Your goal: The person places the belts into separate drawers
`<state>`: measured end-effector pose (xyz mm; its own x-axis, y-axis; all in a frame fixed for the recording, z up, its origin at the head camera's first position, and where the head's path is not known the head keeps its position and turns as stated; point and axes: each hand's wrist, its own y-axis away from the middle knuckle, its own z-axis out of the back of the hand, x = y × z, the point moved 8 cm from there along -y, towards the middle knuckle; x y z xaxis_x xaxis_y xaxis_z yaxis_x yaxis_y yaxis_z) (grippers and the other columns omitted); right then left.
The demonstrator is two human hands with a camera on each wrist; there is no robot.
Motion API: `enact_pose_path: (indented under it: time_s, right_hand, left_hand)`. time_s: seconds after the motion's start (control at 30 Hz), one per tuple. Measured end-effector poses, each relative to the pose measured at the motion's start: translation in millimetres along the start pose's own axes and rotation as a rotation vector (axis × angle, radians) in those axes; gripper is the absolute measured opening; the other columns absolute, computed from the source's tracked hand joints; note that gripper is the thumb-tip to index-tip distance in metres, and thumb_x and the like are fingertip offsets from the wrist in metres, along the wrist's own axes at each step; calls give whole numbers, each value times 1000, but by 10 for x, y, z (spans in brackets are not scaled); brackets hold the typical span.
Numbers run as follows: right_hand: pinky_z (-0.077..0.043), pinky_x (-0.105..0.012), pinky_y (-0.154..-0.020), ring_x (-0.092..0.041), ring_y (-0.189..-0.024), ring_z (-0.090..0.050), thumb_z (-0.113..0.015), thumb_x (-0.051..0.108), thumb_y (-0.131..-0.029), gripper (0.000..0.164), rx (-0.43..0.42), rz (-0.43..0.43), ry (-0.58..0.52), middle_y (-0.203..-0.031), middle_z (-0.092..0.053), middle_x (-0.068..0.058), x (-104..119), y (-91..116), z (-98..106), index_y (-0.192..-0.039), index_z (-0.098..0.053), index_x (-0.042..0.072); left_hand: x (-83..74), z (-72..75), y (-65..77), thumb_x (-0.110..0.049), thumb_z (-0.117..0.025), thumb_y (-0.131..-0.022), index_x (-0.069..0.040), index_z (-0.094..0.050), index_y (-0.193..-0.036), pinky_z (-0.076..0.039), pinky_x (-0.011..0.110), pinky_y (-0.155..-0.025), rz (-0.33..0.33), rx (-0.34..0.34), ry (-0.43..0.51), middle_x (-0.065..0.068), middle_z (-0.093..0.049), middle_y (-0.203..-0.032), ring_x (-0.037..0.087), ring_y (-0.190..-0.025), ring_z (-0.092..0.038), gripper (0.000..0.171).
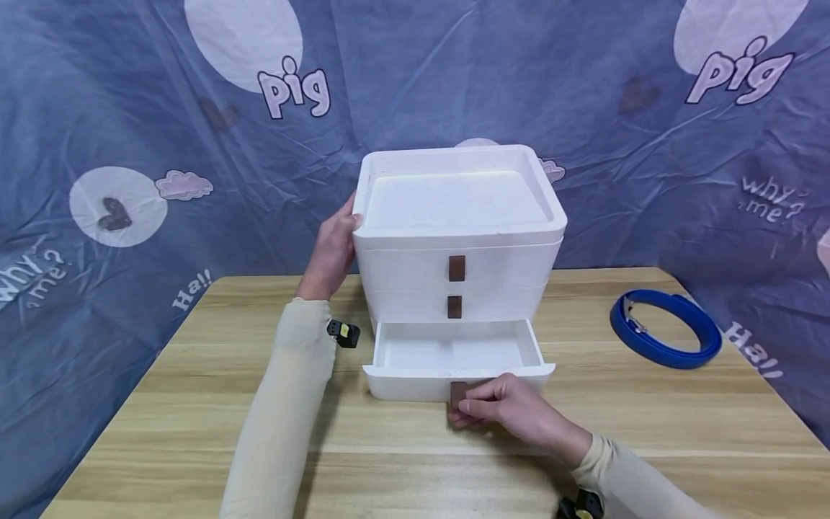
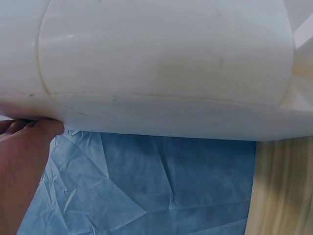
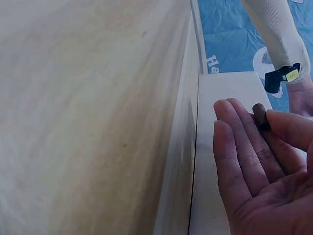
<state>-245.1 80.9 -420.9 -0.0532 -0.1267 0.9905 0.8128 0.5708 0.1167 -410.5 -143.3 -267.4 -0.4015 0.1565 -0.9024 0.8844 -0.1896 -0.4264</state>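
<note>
A white drawer unit point(image 1: 424, 270) stands on the table with its bottom drawer point(image 1: 415, 388) pulled out and two upper drawers closed. Each drawer front has a brown pull tab. With thumb and index finger, my right hand point(image 1: 512, 411) pinches the bottom drawer's pull tab point(image 3: 260, 116); its other fingers extend below, as the right wrist view shows. My left hand point(image 1: 329, 252) holds the unit's upper left side, thumb at the front corner of the rim. In the left wrist view, bent fingers point(image 2: 49, 126) touch the white side wall point(image 2: 161, 63).
To the right of the unit, a coiled blue belt point(image 1: 668, 360) with a metal buckle lies on the wooden table point(image 1: 194, 418). Blue printed cloth point(image 1: 402, 79) hangs behind and along both sides. The unit's top is a shallow, rimmed tray point(image 1: 454, 202).
</note>
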Motion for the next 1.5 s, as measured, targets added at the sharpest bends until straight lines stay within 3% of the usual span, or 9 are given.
enact_pose_path:
  time_s: [0.47,1.5]
  right_hand:
    - [-56,-39,-80,-33,-93,-69,-61,8,-95,24,8,8,22,-94,-72,-20,-5,46,-22,-108,-71,-9]
    - [-56,-40,-80,-38,-93,-69,-60,5,-95,24,16,5,-41,-94,-71,-23,6,118,-75,-108,-70,-12]
  left_hand:
    - [11,6,0,-22,-42,-92,-12,-29,-155,-30,37,-111,18,-14,-15,2,-33,-156,17,-137,-36,65]
    - [19,15,11,-26,-41,-92,-17,-29,-156,-29,39,-111,42,-12,-58,-2,-31,-157,16,-138,-34,66]
